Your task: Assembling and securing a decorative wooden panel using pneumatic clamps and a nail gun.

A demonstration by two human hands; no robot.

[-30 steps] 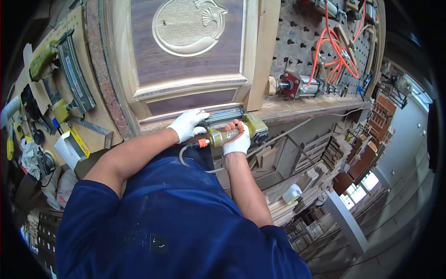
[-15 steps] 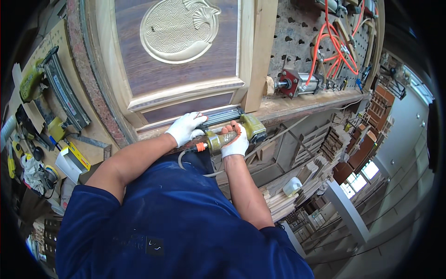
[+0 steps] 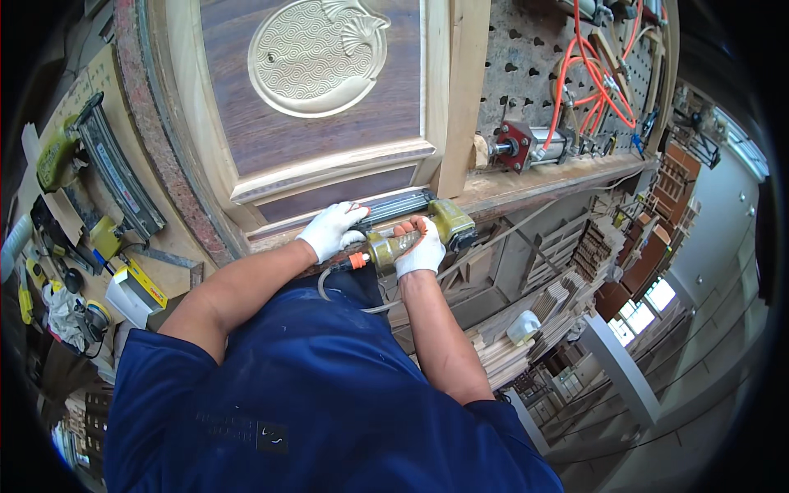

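A yellow-green air nail gun point(image 3: 452, 220) lies on its side at the near edge of a carved wooden panel point(image 3: 316, 148). My right hand point(image 3: 422, 248), in a white glove with orange fingertips, is wrapped round its handle. My left hand point(image 3: 333, 231), gloved too, grips the rear end of the gun's long dark magazine point(image 3: 398, 207). An orange hose fitting point(image 3: 358, 260) joins the handle's end to a clear air hose point(image 3: 322, 283). The gun's nose is hidden. The panel has a pale frame and a round fish-shaped relief.
On the left-hand bench a second nail gun point(image 3: 56, 154) lies near a yellow-and-white box point(image 3: 140, 286) and other tools. A red-and-silver air cylinder point(image 3: 534, 149) is mounted right of the panel on a perforated metal plate point(image 3: 514, 62), with orange hoses. Stacked wood strips point(image 3: 552, 306) lie beyond.
The whole view has shifted slightly. Both hands keep their hold on the nail gun, which stays in about the same place beside the panel.
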